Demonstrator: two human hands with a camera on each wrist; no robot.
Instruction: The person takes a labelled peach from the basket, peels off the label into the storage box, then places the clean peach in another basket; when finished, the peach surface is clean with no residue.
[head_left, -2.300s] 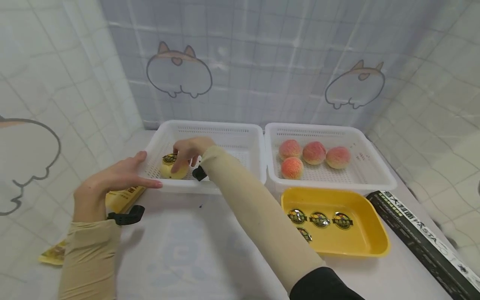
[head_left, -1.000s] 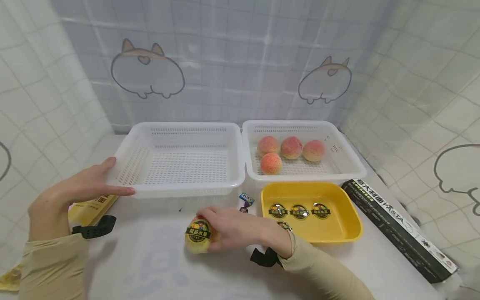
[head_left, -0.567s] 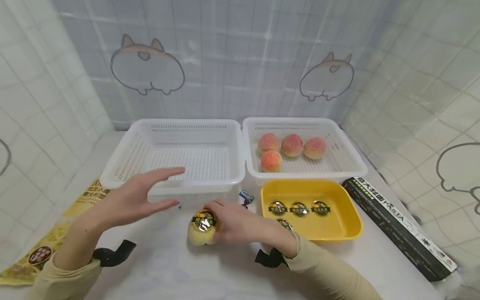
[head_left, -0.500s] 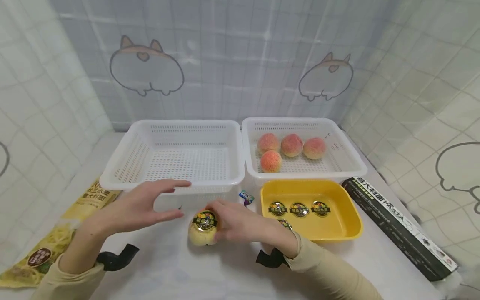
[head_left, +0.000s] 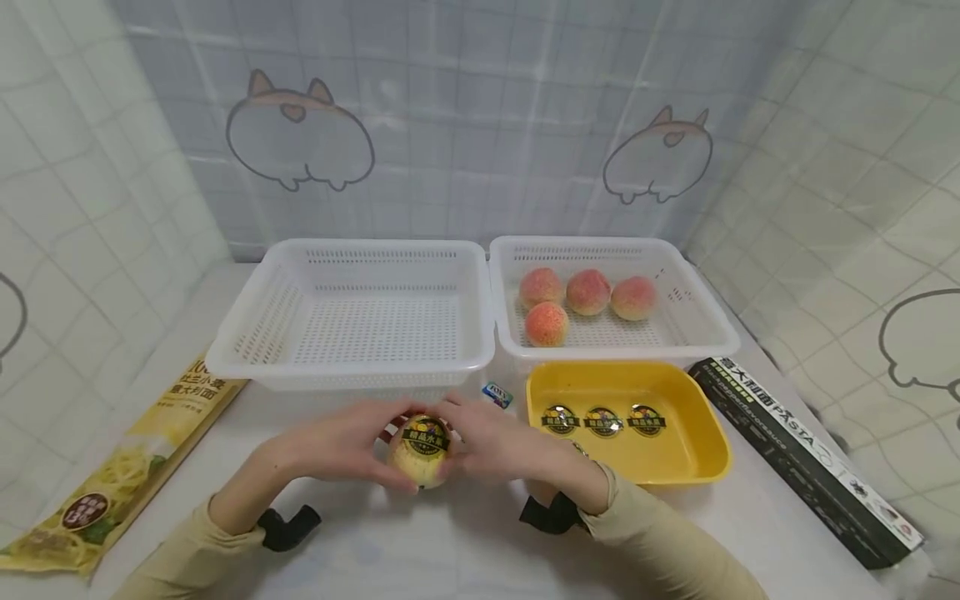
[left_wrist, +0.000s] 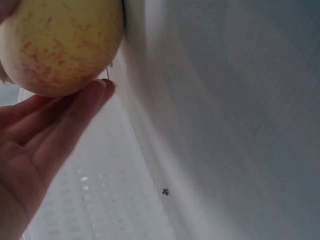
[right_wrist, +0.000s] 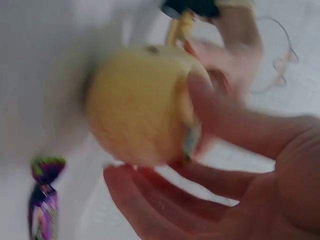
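A yellow apple [head_left: 420, 467] with red streaks sits between both hands on the white table, a round black-and-gold sticker [head_left: 426, 436] on its upper side. My right hand [head_left: 501, 437] holds it from the right, thumb on the near side and fingers behind. From the left, my left hand [head_left: 337, 442] meets it, thumb in front and fingers round the back. The left wrist view has the fingertips touching the apple [left_wrist: 65, 50]. In the blurred right wrist view, thumb and fingers surround the apple [right_wrist: 135, 110].
A white basket [head_left: 348, 372] stands behind the hands. Several peaches [head_left: 588, 292] lie in the basket on its right [head_left: 622, 353]. A yellow tray [head_left: 630, 467] holds several stickers [head_left: 603, 422]. Around lie a wrapped candy [head_left: 497, 394], a yellow pasta bag [head_left: 127, 467] and a black pasta box [head_left: 806, 462].
The right hand has lifted the apple out of the left basket and brought it to the table. My left hand has left the basket's edge and moved right onto the apple.
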